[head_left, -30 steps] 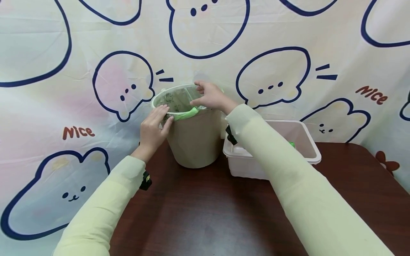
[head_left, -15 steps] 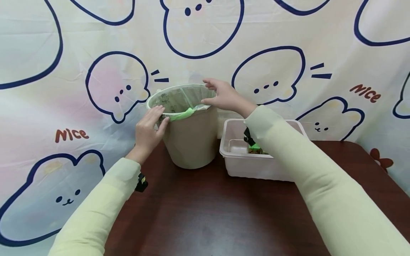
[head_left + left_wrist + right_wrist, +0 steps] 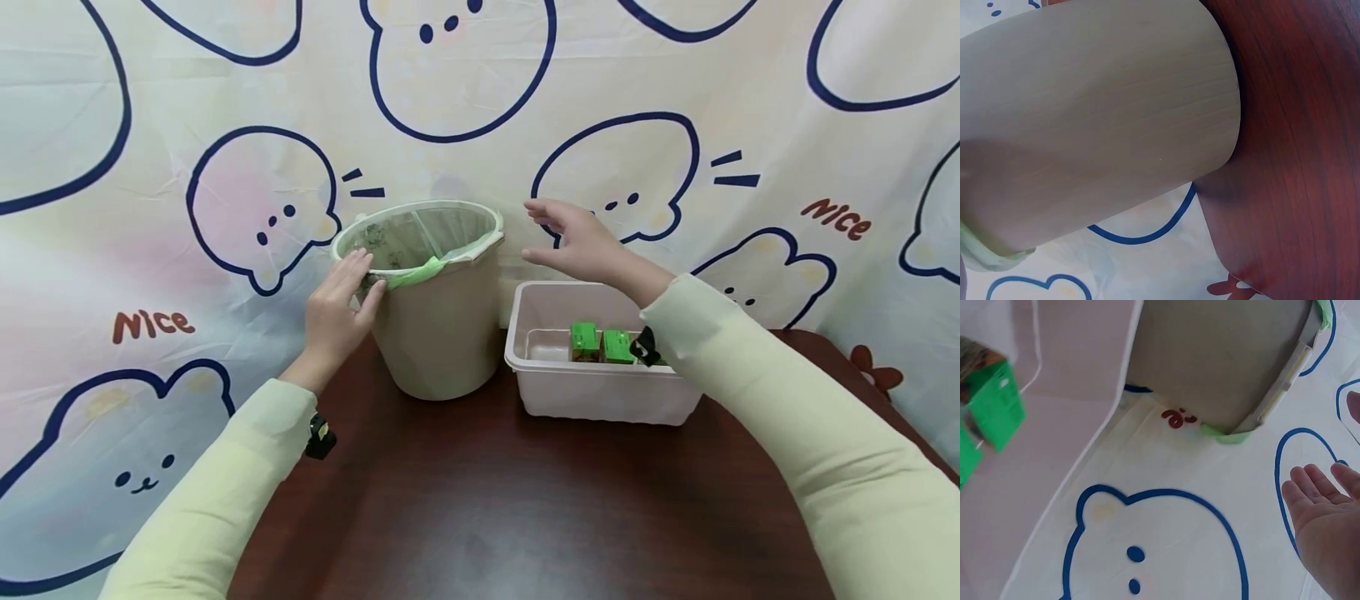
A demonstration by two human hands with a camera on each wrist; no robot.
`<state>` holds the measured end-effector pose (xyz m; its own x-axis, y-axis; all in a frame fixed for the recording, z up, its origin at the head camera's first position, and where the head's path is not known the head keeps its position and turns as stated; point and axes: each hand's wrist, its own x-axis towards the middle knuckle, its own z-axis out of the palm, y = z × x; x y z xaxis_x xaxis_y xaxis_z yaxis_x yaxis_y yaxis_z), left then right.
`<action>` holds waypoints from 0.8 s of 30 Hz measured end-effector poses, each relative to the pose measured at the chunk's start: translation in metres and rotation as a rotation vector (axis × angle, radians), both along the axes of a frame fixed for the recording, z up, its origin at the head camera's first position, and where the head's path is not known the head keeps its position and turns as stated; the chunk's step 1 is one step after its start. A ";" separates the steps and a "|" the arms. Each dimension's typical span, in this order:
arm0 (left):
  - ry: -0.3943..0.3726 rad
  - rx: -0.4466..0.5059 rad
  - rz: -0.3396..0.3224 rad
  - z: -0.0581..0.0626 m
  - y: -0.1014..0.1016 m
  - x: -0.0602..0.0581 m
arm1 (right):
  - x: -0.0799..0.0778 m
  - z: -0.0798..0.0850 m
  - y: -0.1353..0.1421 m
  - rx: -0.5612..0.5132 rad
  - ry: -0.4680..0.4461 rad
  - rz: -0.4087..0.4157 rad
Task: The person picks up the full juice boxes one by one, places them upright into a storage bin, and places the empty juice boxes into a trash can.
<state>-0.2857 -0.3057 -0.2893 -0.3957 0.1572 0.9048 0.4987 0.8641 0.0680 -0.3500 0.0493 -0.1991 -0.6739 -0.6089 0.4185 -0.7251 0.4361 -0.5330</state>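
Observation:
A tall grey-beige trash can [image 3: 442,333] with a pale green rim stands on the table. A thin clear liner with a bright green strip [image 3: 415,275] lines it and folds over the front edge. At the can's left rim rests my left hand [image 3: 330,312], its fingers straight and its thumb against the outer wall. My right hand [image 3: 588,246] holds nothing; it hovers in the air right of the can, above the back of a pale pink plastic tub [image 3: 592,392]. Its fingers are extended and spread from the thumb, as the right wrist view also shows [image 3: 1329,512].
Small green boxes [image 3: 584,340] sit in the tub, partly hidden by my right wrist. The can and tub stand side by side on a dark reddish-brown wooden table [image 3: 480,500]. A curtain [image 3: 450,100] with cartoon outlines hangs right behind them.
My right hand has left the can's rim and moved right, over the tub, uncovering the can's right edge and the green boxes. The left hand stays at the rim.

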 end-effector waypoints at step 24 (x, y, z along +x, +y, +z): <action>-0.036 -0.193 -0.228 0.045 0.080 0.010 | 0.026 -0.036 0.090 0.214 0.172 -0.120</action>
